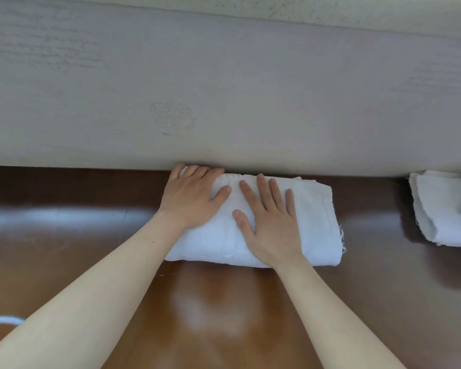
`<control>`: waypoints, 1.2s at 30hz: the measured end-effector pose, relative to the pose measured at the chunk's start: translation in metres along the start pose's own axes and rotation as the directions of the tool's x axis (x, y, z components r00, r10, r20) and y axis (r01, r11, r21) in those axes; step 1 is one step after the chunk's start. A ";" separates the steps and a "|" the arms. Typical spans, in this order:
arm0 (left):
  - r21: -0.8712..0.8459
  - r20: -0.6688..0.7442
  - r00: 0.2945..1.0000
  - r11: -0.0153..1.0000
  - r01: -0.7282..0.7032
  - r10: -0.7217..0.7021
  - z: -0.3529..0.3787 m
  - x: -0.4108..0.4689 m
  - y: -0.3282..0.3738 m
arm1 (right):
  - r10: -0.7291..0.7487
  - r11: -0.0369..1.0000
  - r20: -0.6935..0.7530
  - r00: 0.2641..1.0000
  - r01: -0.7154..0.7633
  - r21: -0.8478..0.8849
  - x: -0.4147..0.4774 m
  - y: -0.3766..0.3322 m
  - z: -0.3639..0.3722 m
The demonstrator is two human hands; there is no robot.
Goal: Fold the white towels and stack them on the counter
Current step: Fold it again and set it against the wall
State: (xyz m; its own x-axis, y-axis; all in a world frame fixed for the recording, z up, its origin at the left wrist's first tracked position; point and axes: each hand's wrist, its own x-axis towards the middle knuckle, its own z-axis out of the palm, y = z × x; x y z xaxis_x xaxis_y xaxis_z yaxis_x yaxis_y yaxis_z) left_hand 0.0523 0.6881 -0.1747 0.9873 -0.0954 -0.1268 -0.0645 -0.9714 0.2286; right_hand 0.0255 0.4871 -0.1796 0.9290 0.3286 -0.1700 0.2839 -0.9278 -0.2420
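A folded white towel (314, 225) lies on the glossy brown counter (64, 235), its far edge against the wall. My left hand (192, 198) rests flat on the towel's left end, fingers spread toward the wall. My right hand (270, 222) presses flat on the towel's middle, fingers apart. Neither hand grips anything. A frayed edge with loose threads shows on the towel's right side. More white towel cloth (442, 209), loosely bunched, sits at the right edge of the view, partly cut off.
A pale grey textured wall (224, 89) rises right behind the counter. Bare polished counter stretches left of the towel and toward me. A small white curved object (0, 320) shows at the lower left edge.
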 end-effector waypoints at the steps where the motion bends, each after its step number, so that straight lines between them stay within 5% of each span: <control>1: -0.012 -0.004 1.000 1.000 0.001 -0.001 0.001 -0.001 -0.001 | 0.004 1.000 -0.002 1.000 -0.004 0.000 -0.001 0.006 0.000; 10: -0.040 -0.066 0.998 0.999 0.020 -0.023 0.007 0.000 0.001 | 0.232 0.972 -0.015 0.973 -0.232 -0.030 -0.016 0.074 -0.011; 18: 0.003 -0.084 0.996 0.999 0.036 -0.036 0.008 -0.001 0.003 | -0.001 1.000 0.001 1.000 0.001 0.017 -0.001 -0.001 -0.004; 27: -0.009 -0.130 0.991 1.000 0.026 -0.027 0.011 0.003 0.000 | 0.199 0.978 -0.013 0.980 -0.198 0.066 -0.010 0.082 -0.008; 36: -0.031 -0.117 0.992 0.999 0.031 -0.034 0.010 -0.007 -0.002 | 0.252 0.963 -0.022 0.967 -0.253 -0.087 -0.012 0.072 -0.009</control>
State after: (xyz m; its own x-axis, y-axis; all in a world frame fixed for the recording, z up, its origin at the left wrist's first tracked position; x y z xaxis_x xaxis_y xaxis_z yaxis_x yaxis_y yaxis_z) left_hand 0.0441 0.6881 -0.1841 0.9992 -0.0357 -0.0204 -0.0293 -0.9666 0.2547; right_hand 0.0366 0.4145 -0.1862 0.9755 0.0801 -0.2047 0.0591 -0.9925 -0.1068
